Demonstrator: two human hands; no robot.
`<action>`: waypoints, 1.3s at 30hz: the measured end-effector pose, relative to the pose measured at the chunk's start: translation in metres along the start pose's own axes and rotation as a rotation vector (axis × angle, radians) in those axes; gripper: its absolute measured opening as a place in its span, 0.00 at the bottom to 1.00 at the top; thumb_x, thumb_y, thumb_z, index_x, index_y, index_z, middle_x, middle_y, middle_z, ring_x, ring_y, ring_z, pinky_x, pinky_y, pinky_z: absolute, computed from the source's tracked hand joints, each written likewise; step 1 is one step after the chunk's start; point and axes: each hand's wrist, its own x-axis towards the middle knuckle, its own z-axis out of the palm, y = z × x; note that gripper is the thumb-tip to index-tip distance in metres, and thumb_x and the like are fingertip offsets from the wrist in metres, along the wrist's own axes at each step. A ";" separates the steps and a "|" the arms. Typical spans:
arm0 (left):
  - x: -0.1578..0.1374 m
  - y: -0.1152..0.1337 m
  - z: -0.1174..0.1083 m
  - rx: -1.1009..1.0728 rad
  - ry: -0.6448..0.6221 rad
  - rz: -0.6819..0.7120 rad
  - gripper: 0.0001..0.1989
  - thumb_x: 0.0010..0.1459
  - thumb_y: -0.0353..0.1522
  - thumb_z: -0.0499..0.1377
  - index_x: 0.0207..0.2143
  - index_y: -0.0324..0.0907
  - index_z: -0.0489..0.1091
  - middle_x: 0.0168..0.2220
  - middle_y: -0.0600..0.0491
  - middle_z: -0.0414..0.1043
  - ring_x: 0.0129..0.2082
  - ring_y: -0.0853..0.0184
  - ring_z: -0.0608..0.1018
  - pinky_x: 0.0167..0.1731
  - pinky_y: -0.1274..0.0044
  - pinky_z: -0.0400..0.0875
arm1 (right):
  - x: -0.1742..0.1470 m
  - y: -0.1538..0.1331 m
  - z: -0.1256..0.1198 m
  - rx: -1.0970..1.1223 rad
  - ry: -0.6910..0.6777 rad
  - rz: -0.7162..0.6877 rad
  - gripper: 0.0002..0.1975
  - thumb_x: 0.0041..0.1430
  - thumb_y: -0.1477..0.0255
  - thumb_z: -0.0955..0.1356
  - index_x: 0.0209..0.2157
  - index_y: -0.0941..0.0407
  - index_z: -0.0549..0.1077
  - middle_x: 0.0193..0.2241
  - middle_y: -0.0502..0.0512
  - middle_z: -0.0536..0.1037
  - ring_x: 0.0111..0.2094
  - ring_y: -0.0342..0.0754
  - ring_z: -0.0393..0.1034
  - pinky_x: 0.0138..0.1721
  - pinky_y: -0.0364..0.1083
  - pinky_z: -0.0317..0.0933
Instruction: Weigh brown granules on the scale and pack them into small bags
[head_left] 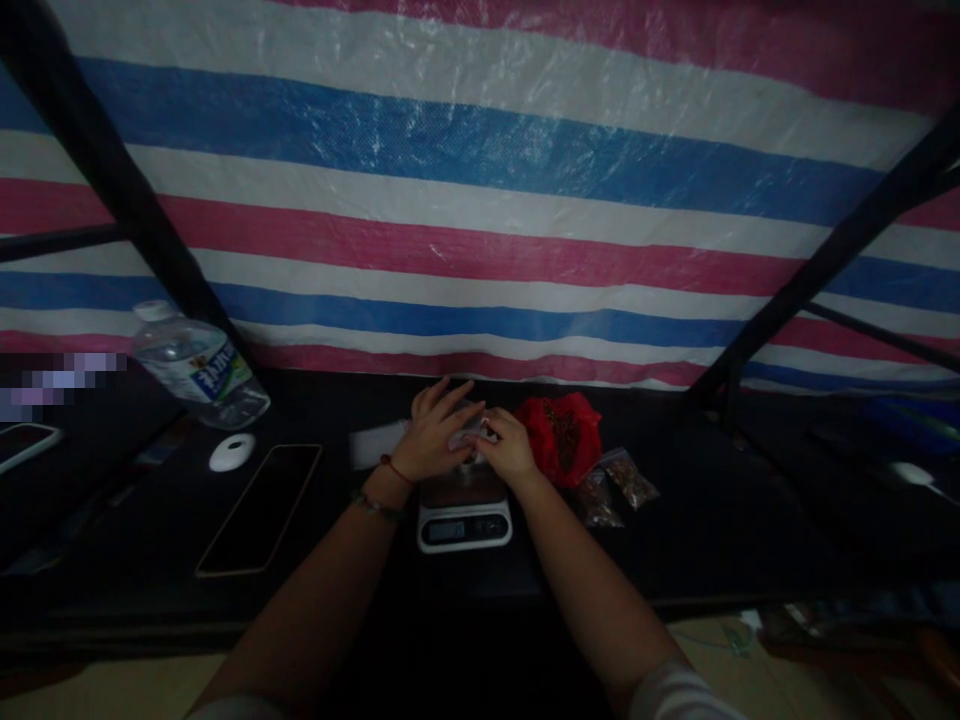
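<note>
Above the pan of a white digital kitchen scale (465,545), my two hands meet. My left hand (429,440) has its fingers stretched out and spread, the thumb reaching toward the right hand. With bent fingers, my right hand (511,448) pinches a small clear plastic bag (466,438), largely hidden between the hands. Just right of it sits an open red bag (532,425) with small brown dried bits inside. Two filled clear zip bags lie in front of that: one zip bag (598,502) and another zip bag (631,480). Flat, whitish plastic bags (377,444) lie beyond my left wrist.
To the left are a dark phone (261,510), a white mouse (232,453) and a tilted clear bottle (199,365). Black slanted frame bars (810,270) flank the dark table (735,520). A striped plastic sheet (480,240) hangs behind. A white device with a cable (911,474) lies far right.
</note>
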 end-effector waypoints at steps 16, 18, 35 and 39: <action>-0.008 -0.039 0.015 -0.082 0.162 -0.408 0.26 0.50 0.43 0.62 0.49 0.39 0.67 0.45 0.44 0.73 0.45 0.56 0.74 0.49 0.65 0.66 | 0.003 -0.009 -0.021 -0.008 -0.479 -0.078 0.24 0.43 0.67 0.76 0.45 0.54 0.75 0.40 0.56 0.76 0.45 0.53 0.68 0.48 0.51 0.63; -0.011 -0.046 0.022 -0.125 0.183 -0.474 0.24 0.51 0.42 0.61 0.48 0.39 0.68 0.43 0.45 0.74 0.44 0.57 0.75 0.47 0.67 0.68 | 0.002 -0.007 -0.017 -0.016 -0.472 -0.070 0.19 0.46 0.70 0.75 0.42 0.54 0.76 0.38 0.55 0.77 0.44 0.51 0.69 0.48 0.51 0.63; -0.015 -0.052 0.037 -0.349 0.068 -0.647 0.20 0.54 0.43 0.58 0.44 0.40 0.70 0.37 0.49 0.75 0.36 0.64 0.76 0.38 0.73 0.70 | 0.005 0.035 -0.006 0.387 0.084 0.333 0.24 0.50 0.69 0.70 0.51 0.55 0.69 0.42 0.57 0.77 0.42 0.48 0.74 0.45 0.50 0.68; -0.016 -0.051 0.036 -0.356 0.083 -0.659 0.20 0.53 0.43 0.59 0.44 0.39 0.71 0.36 0.49 0.75 0.35 0.64 0.76 0.38 0.74 0.70 | 0.004 0.035 -0.004 0.501 0.033 0.337 0.24 0.49 0.67 0.71 0.49 0.56 0.69 0.41 0.57 0.78 0.41 0.48 0.74 0.44 0.49 0.68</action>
